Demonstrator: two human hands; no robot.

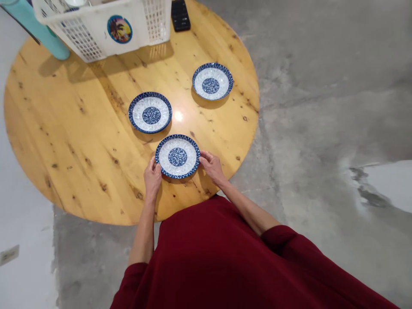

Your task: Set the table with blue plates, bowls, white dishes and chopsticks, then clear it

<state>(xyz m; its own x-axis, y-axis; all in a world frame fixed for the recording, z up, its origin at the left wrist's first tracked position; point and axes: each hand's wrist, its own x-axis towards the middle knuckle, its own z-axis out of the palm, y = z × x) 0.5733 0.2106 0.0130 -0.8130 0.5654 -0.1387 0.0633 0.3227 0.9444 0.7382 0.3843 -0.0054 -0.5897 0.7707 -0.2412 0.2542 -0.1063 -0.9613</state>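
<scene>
A blue-and-white patterned plate (177, 156) is at the near side of the round wooden table, between my two hands. My left hand (152, 177) grips its left rim, fingers on the outer side and thumb near the edge. On the opposite rim, my right hand (210, 166) pinches the plate with thumb and fingers. A second plate (150, 112) of the same pattern lies just beyond, up and to the left. Farther off to the right lies a third matching plate (213, 81). Whether the held plate touches the tabletop I cannot tell.
The round wooden table (80, 150) has a curved edge close to my body. At its back stands a white plastic basket (96, 32) with a round palm-tree sticker. A turquoise bottle (45, 34) is left of it, and a black object (180, 15) lies right of it.
</scene>
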